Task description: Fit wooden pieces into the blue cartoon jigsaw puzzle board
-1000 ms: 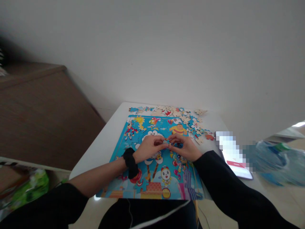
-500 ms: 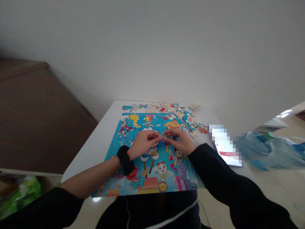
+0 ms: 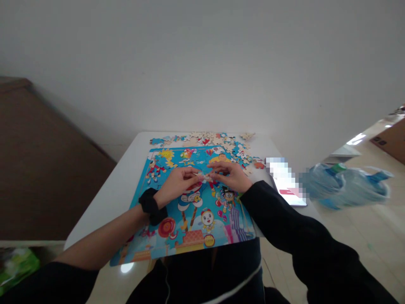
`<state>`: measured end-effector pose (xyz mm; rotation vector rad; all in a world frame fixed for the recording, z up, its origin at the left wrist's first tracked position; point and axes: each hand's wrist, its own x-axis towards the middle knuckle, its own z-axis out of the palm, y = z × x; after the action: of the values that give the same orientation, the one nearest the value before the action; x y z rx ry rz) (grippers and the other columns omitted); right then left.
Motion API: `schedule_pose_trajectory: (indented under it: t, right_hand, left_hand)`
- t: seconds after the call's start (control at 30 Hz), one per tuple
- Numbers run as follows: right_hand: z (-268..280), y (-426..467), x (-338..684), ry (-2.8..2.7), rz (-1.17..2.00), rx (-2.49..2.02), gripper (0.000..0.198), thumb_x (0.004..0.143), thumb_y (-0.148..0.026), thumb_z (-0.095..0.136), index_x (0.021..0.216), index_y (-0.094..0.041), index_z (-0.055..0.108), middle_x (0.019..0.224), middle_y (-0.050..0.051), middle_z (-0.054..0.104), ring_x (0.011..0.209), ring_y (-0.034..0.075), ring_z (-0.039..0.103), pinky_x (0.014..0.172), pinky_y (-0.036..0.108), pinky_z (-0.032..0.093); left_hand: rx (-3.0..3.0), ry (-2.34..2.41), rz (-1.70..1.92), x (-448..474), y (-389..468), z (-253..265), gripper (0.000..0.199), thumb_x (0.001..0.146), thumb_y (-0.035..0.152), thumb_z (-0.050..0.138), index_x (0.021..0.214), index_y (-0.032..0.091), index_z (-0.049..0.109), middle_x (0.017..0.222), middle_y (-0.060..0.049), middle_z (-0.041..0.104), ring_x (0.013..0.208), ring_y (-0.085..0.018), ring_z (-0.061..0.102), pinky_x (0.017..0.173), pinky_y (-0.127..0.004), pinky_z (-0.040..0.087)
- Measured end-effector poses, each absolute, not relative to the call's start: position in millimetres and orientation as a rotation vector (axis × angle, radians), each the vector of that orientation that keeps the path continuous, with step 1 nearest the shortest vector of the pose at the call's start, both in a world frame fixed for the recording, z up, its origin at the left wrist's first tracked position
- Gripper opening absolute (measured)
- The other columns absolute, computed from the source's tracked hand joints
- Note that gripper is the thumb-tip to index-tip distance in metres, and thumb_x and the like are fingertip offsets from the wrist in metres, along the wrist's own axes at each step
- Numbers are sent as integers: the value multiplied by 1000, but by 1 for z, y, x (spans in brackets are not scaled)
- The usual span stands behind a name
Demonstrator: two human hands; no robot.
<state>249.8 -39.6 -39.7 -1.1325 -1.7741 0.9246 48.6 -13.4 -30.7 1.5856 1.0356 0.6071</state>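
Over the upper middle of a blue cartoon jigsaw puzzle (image 3: pixel 207 238), my two hands meet fingertip to fingertip. My left hand (image 3: pixel 177 183), with a black band at the wrist, pinches a small pale puzzle piece (image 3: pixel 206 178) between thumb and fingers. From the other side my right hand (image 3: pixel 232 175) pinches at the same spot; fingers hide much of what is held, and whether it is one piece or two is unclear. Several loose puzzle pieces (image 3: pixel 205 141) lie along the puzzle's far and right edges, many with their plain backs up.
The puzzle's front edge overhangs the white table (image 3: pixel 117 185). A device with a lit, blurred screen (image 3: pixel 284 179) lies at the table's right. Plastic bags (image 3: pixel 351 185) hang beyond it. At left stands a brown cabinet (image 3: pixel 47 169); a pale cable (image 3: pixel 236 289) crosses my lap.
The whole view has swung a little right, so the table and puzzle sit further left. My hands stay together over the puzzle, with the held piece now showing paler.
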Motion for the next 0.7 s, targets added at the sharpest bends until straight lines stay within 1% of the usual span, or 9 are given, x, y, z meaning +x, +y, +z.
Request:
schedule_pose_trajectory:
  t: [0.07,0.13,0.2,0.27,0.37,0.53,0.6,0.7]
  right_hand:
    - [-42,-35,255,-1717,832,-1172,25,77,-32,59,98,-19,65,89,4,69,76,15,65,69,29,51]
    - [-44,-30,262,-1671,703,-1279,23,79,-33,55,94,-18,66,89,5,69,71,15,64,65,29,50]
    - [-47,-25,271,-1621,550,-1433,22,78,-31,53,91,-18,66,85,5,70,67,15,62,62,30,48]
    - [-48,-20,282,-1582,381,-1568,22,77,-28,51,89,-19,67,80,4,70,69,17,63,64,31,47]
    - [-47,-16,296,-1541,178,-1750,23,76,-28,50,88,-21,68,79,4,70,76,21,64,68,33,46]
    - [-44,-17,306,-1576,73,-2021,27,79,-31,46,96,-26,67,85,5,69,81,25,61,61,34,43]
    - [-44,-17,308,-1639,18,-2080,27,80,-29,45,95,-26,67,90,6,68,85,26,59,60,33,42]
    - [-44,-17,310,-1703,-78,-2104,27,81,-24,43,92,-25,68,102,5,66,92,27,54,63,33,41]
  left_hand:
    - [1724,1066,605,46,-10,-31,43,72,49,62,97,14,63,81,-5,68,73,-18,63,67,-28,50]
    - [1874,1100,584,44,-8,-29,42,77,46,56,103,15,64,90,-6,69,77,-18,63,70,-28,49]
    - [2000,1121,568,41,-6,-28,40,81,44,51,106,15,65,99,-7,68,82,-19,63,74,-29,48]
    - [2096,1118,565,39,-4,-27,40,84,43,47,107,15,64,104,-7,66,87,-20,62,77,-29,47]
    - [2213,1134,553,36,-1,-29,39,86,40,43,110,16,63,102,-7,66,88,-20,60,78,-29,45]
    - [2375,1155,455,32,3,-34,35,88,32,42,110,16,64,93,-6,66,84,-19,58,75,-28,42]
    - [2446,1166,410,31,4,-35,34,90,32,41,110,18,64,89,-6,63,81,-18,56,72,-27,41]
    - [2519,1195,350,30,4,-36,33,91,33,40,111,21,63,88,-6,57,79,-17,54,67,-26,39]
